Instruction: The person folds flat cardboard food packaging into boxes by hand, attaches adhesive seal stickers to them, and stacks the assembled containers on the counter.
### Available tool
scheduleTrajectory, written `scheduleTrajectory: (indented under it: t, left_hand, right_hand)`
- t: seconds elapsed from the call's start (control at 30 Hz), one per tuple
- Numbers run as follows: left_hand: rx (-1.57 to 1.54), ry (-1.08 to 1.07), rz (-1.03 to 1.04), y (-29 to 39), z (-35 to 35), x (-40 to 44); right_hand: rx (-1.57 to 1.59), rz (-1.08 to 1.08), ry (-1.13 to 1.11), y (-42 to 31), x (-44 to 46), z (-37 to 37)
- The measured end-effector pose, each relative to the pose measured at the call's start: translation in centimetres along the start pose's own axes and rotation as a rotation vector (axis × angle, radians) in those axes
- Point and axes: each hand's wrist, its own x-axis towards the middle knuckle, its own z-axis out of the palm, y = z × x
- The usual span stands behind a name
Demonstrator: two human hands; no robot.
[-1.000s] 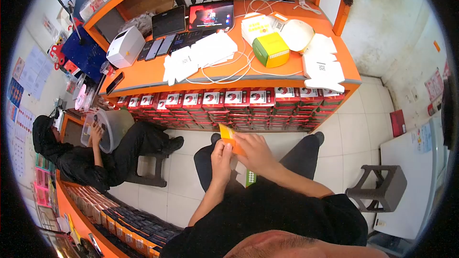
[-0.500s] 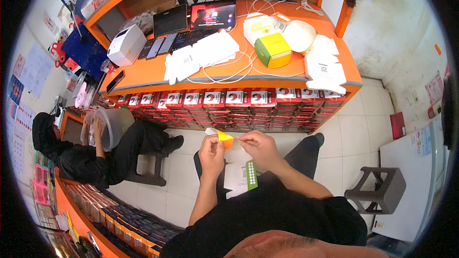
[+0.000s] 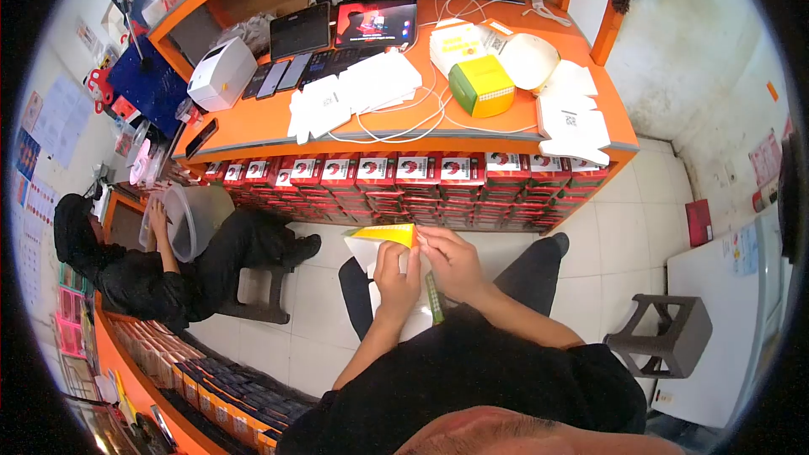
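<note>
A folding carton [image 3: 383, 234], yellow outside and white inside, is held in front of my knees, partly folded. My left hand [image 3: 396, 280] grips its lower side, thumb up near the yellow corner. My right hand [image 3: 451, 263] pinches the carton's right corner, its fingertips close to my left thumb. Below the hands, a green strip with a white pattern [image 3: 434, 298] and white card lie over my lap; whether they belong to the same carton, I cannot tell. A finished-looking yellow and green box [image 3: 482, 88] stands on the orange desk.
The orange desk [image 3: 253, 141] holds flat white cards [image 3: 379, 84], cables, phones and a white printer [image 3: 221, 76]. Red boxes [image 3: 413, 170] are stacked beneath it. At left sits a co-worker [image 3: 143, 286] with a clear tub [image 3: 198, 217]. A stool [image 3: 666, 333] stands at right.
The carton has turned and spread leftward, showing a longer yellow panel. My left hand has moved right, closer to my right hand. The green strip now appears narrower.
</note>
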Motion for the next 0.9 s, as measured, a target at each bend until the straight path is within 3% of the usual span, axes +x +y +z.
scheduleTrajectory:
  t: [0.1, 0.23, 0.5, 0.63, 0.77, 0.9]
  left_hand:
    - [0.026, -0.04, 0.088, 0.4, -0.5, 1.1]
    - [0.007, -0.151, 0.047, 0.1, -0.9, 1.3]
    - [-0.124, -0.168, -0.128, -0.2, -1.3, 1.4]
    - [-0.668, -0.017, -0.448, 0.0, -0.5, 0.4]
    - [-0.686, 0.048, -0.392, 0.3, -0.5, 0.5]
    - [-0.578, -0.079, -0.381, 0.7, -1.6, 0.3]
  right_hand:
    - [0.348, 0.198, 0.028, 0.5, -0.1, 0.1]
    - [0.18, 0.135, 0.035, 0.8, 0.7, -0.6]
    - [0.101, 0.08, 0.016, -0.4, 1.0, -0.9]
    - [-0.128, -0.128, -0.035, -1.3, 1.7, -1.6]
    - [-0.166, -0.16, -0.032, -1.9, 1.3, -1.2]
    - [-0.17, -0.149, 0.075, -1.9, 1.3, -1.3]
